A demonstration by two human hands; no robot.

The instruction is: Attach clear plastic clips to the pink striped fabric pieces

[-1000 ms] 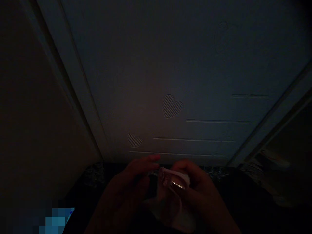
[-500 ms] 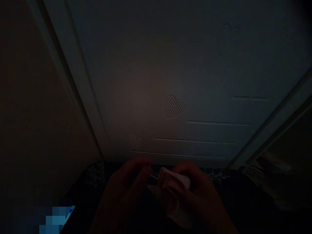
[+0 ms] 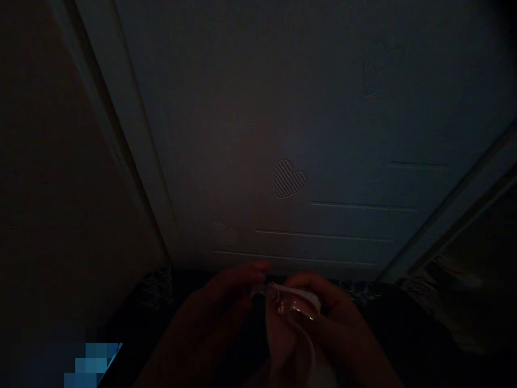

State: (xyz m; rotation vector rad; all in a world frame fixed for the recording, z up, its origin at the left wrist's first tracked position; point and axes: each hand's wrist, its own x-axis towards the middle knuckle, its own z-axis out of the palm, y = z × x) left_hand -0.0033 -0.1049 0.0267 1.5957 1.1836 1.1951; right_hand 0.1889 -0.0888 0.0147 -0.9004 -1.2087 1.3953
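A pale pinkish piece of cloth [image 3: 283, 345] hangs in folds between my hands at the bottom centre of the dim head view. My right hand [image 3: 335, 315] is closed on its upper edge, the thumb lying over the fabric with a shiny nail. On the left, my left hand [image 3: 218, 302] has its fingers drawn together at the cloth's near corner. A small pale, crinkled bit shows at those fingertips; whether it belongs to the cloth I cannot tell. Darkness hides the undersides of both hands.
Ahead stands a light panel [image 3: 242, 134] with embossed hearts [image 3: 289, 179] and lines. A brownish surface [image 3: 48, 161] borders it on the left. Patterned dark fabric [image 3: 155, 288] lies along the panel's foot. A bright bluish pixelated patch [image 3: 91, 364] is at lower left.
My left hand has moved right, closer to the cloth. The cloth now hangs more spread out and lower, and my right thumb has shifted over it. The view is slightly darker.
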